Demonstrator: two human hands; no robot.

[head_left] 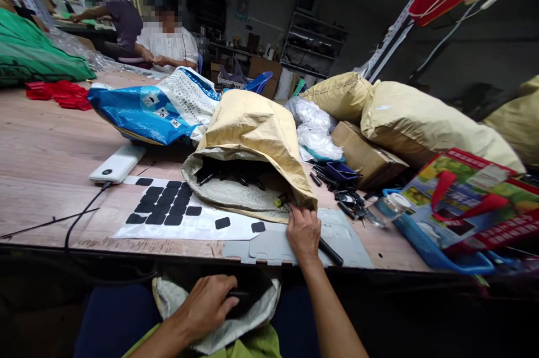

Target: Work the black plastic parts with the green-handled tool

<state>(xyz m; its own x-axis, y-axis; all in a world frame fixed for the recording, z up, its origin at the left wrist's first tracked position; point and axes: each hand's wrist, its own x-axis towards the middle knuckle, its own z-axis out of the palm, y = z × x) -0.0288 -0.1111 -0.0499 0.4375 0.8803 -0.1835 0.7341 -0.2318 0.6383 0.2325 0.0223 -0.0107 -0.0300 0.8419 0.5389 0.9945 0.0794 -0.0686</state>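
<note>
My left hand point(210, 304) is above the mouth of a lined sack point(227, 341) on my lap, its fingers closed round a black item point(239, 293) that shows only in part. On the table my right hand point(304, 230) grips a tool with a yellow-green end point(279, 201) at the lower right corner of an open tan sack point(252, 122). Dark items lie inside that sack. A black rod point(330, 251) lies on the grey board point(345, 234) beside my right hand. Black rounded squares point(162, 203) are stuck on a white sheet point(189, 230).
A white power bank point(118, 164) with a cable and a blue-white bag point(147, 108) are on the left. Black parts point(351, 201), a glass jar point(389, 207), a blue tray point(442, 257) and a red bag point(471, 201) stand right. Two people point(166, 38) sit behind.
</note>
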